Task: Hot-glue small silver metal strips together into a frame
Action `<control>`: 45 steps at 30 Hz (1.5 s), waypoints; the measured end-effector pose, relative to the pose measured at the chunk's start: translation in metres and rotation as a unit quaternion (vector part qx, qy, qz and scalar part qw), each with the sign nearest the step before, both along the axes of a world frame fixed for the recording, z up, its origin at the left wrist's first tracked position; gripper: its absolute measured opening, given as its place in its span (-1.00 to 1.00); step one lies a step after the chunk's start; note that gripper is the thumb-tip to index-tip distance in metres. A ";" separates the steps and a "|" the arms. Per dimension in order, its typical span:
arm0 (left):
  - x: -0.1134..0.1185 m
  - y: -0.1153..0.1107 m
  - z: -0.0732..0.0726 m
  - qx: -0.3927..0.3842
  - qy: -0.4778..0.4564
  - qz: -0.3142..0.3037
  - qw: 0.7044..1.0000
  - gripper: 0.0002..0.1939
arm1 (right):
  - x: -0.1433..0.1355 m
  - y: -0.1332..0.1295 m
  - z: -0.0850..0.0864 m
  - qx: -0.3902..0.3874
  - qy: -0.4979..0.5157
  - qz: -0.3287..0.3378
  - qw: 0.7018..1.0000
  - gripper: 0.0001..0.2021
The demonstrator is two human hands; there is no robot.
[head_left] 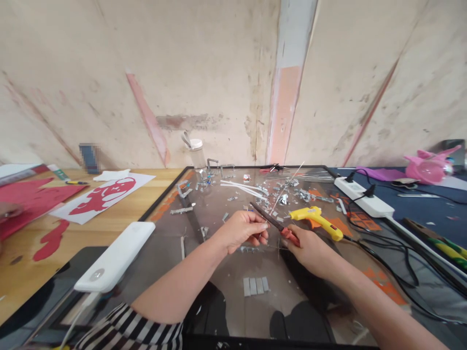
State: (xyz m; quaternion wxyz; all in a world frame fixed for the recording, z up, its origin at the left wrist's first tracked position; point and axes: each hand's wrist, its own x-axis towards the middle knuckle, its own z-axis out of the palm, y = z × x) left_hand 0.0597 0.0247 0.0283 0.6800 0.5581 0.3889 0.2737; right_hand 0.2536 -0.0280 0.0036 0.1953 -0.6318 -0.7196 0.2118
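Note:
My right hand [310,250] is closed round the red handles of dark-bladed scissors [269,218], their tip pointing up and left. Close beside the blades, my left hand [246,231] is closed in a pinch; what its fingers hold is too small to make out. Below the hands, several short grey strips [256,286] lie side by side on the dark glassy tabletop [233,311]. White sticks [244,188] and silvery scraps [284,198] are scattered beyond my hands. Just right of the scissors rests a yellow glue gun [317,221].
A white power strip [365,197] with black cords runs along the right. At left sit a white power bank [116,255], red paper [40,199] and a sheet with a red figure [104,197]. A lidded bottle [197,154] stands at the back. Another person's hand [9,211] shows far left.

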 end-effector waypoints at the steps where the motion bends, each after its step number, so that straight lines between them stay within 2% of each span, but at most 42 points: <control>1: 0.000 -0.001 0.000 0.001 0.003 0.003 1.000 -0.74 | -0.001 0.000 0.000 0.003 -0.003 -0.002 1.000 -0.91; 11: 0.002 -0.001 -0.002 0.073 0.056 0.012 0.996 -0.87 | -0.002 0.001 -0.005 0.028 -0.042 -0.018 0.999 -0.91; 16: -0.007 0.005 0.002 0.176 0.074 -0.035 0.981 -0.85 | -0.007 -0.003 0.002 0.007 0.046 0.018 0.999 -0.93; 18: -0.010 0.006 0.005 0.190 0.071 -0.045 0.978 -0.85 | -0.009 -0.004 0.004 0.000 0.065 0.027 0.998 -0.93; 20: -0.009 0.005 0.006 0.164 0.063 -0.032 0.984 -0.87 | -0.010 -0.003 0.003 0.007 0.051 0.024 0.998 -0.94; 23: -0.003 0.002 0.004 0.063 0.026 0.002 0.998 -0.88 | -0.009 0.001 -0.001 0.045 -0.026 -0.012 0.999 -0.94; 26: 0.003 0.000 -0.001 -0.021 -0.023 0.021 0.999 -0.89 | -0.008 0.002 -0.003 0.095 -0.100 -0.055 0.989 -0.93; 28: 0.002 0.001 -0.003 -0.002 -0.020 0.017 1.000 -0.89 | -0.007 0.001 -0.002 0.090 -0.082 -0.053 0.991 -0.93; 32: -0.005 0.005 -0.001 0.157 0.048 -0.019 0.986 -0.86 | -0.008 -0.004 0.000 0.001 0.068 0.021 0.997 -0.94; 34: -0.008 0.006 0.001 0.203 0.057 -0.029 0.977 -0.86 | -0.008 -0.004 0.001 -0.024 0.120 0.056 0.991 -0.92; 37: -0.006 0.003 0.003 0.178 0.042 -0.023 0.983 -0.85 | -0.007 -0.002 -0.001 -0.008 0.120 0.056 0.991 -0.92; 42: 0.003 -0.001 0.001 0.019 -0.015 0.004 1.000 -0.85 | -0.004 0.002 -0.004 0.083 -0.035 -0.038 0.995 -0.94; 43: 0.003 -0.001 0.001 0.020 -0.013 0.004 1.000 -0.85 | -0.005 0.001 -0.004 0.087 -0.046 -0.044 0.994 -0.93; 45: 0.001 0.001 0.001 0.071 0.013 -0.002 0.997 -0.86 | -0.006 0.000 -0.002 0.068 -0.016 -0.032 0.997 -0.94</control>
